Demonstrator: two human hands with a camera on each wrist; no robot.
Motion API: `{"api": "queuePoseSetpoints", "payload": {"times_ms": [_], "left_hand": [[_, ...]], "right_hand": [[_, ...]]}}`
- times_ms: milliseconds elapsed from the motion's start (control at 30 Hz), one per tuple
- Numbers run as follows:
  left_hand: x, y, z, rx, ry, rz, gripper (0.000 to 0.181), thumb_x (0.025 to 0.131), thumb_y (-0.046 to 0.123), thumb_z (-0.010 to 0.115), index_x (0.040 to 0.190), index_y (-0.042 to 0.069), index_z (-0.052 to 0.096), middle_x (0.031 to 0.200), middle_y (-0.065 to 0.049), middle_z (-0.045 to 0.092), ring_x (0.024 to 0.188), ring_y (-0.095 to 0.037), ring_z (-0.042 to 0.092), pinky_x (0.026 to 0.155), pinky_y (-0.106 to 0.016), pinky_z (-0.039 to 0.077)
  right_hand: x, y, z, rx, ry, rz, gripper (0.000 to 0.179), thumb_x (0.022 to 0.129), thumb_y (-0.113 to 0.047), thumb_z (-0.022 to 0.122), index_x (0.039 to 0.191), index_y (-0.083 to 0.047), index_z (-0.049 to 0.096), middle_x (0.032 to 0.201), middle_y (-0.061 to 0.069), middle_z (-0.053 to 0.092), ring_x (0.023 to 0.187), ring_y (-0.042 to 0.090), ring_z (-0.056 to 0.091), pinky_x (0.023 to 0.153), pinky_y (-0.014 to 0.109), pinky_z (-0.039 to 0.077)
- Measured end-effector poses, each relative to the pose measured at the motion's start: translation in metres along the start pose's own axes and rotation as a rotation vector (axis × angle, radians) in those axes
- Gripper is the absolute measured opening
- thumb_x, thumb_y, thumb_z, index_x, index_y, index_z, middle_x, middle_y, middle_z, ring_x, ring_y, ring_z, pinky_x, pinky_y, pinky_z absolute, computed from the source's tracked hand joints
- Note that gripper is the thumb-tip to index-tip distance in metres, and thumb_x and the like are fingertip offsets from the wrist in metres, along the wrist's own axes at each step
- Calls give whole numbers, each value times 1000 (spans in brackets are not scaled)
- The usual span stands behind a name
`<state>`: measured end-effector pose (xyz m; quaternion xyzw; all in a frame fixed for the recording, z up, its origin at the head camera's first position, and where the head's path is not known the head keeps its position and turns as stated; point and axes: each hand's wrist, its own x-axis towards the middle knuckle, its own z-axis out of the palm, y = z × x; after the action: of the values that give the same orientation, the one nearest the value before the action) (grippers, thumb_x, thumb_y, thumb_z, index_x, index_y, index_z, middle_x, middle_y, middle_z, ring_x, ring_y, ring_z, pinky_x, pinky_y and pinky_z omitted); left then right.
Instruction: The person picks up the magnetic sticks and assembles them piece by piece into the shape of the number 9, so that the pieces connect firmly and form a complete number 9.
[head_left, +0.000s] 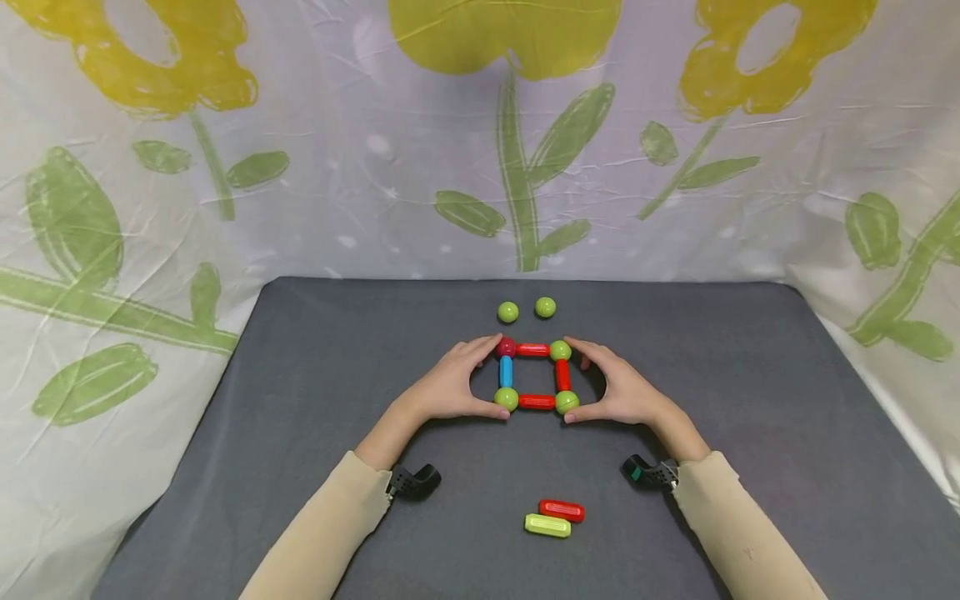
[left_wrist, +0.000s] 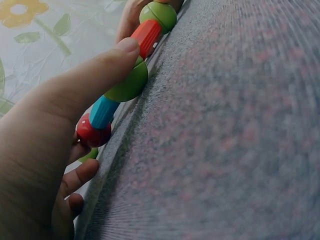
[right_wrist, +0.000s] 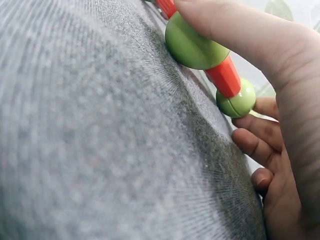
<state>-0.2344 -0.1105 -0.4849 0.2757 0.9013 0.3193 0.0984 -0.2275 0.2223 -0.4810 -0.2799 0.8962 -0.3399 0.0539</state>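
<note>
A square of magnetic rods and balls lies on the grey cloth, with three red rods, one blue rod, a red ball and green balls at the other corners. My left hand grips its left side, thumb at the near green ball and fingertips at the red ball. On the right side, my right hand holds the square likewise, its thumb against the near green ball and fingers at the far green ball.
Two loose green balls, one left and one right, sit beyond the square. Nearer the front lie a loose red rod and a yellow-green rod, close together. A flower-printed curtain hangs behind the table.
</note>
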Motion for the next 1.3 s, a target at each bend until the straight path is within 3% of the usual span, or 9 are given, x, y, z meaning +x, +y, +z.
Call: {"api": "queuePoseSetpoints", "payload": {"times_ms": [233,333,467,567,633,800,1000,1100,1300], "left_hand": [[0,2,2,1,-4,15,120,77,61,90,170,20,27,172,-4,33,145,-30,42,121,-55,35],[0,2,2,5,-4,16,120,77,62,90,170,20,27,172,-5,33,148,-31,40,122,-56,34],[1,2,3,13,-7,16,121,77,62,90,171,20,26,173,-4,32,151,-32,38,123,-55,33],[3,3,4,10,-3,11,121,77,63,90,171,20,26,173,-4,32,152,-32,36,123,-55,33],[3,3,5,1,1,3,121,77,63,89,171,20,27,173,-5,32,153,-34,34,124,-57,31],[0,2,6,3,3,-5,121,78,62,89,171,20,24,174,-4,29,156,-36,31,125,-59,27],[-3,1,3,114,7,88,116,85,64,82,172,21,18,179,6,10,153,-32,35,122,-58,34],[-3,2,0,171,8,128,108,89,65,77,171,22,22,178,6,14,141,-32,43,116,-55,41],[-2,2,2,189,-2,137,105,90,67,74,171,23,23,178,3,18,133,-29,46,111,-54,44]], "right_hand": [[-5,1,-1,-3,-1,16,115,73,-45,98,165,-12,38,123,9,57,116,27,52,102,53,43],[-6,-1,-3,37,9,23,112,77,-40,97,166,-8,35,137,12,56,118,28,52,98,49,45],[-17,-11,-9,102,143,33,85,90,-25,88,159,-3,44,147,17,57,109,25,58,79,34,45],[-33,-26,-12,107,264,22,56,96,-16,81,145,-2,58,130,16,68,91,20,60,66,28,42],[-48,-37,-10,108,297,-1,42,96,-13,80,134,-5,66,113,9,72,81,15,58,62,26,43],[-87,-57,8,142,194,-99,31,92,-16,86,119,-14,73,99,-5,73,76,11,59,60,27,45],[-116,-65,28,144,30,-189,46,87,-34,91,126,-22,71,117,-10,71,95,9,62,80,25,52],[-119,-64,32,145,31,-223,46,86,-32,92,126,-22,71,120,-9,70,101,9,63,86,25,53],[-119,-64,41,137,92,-267,37,85,-18,92,117,-22,74,112,-8,73,97,11,65,80,25,55]]}}
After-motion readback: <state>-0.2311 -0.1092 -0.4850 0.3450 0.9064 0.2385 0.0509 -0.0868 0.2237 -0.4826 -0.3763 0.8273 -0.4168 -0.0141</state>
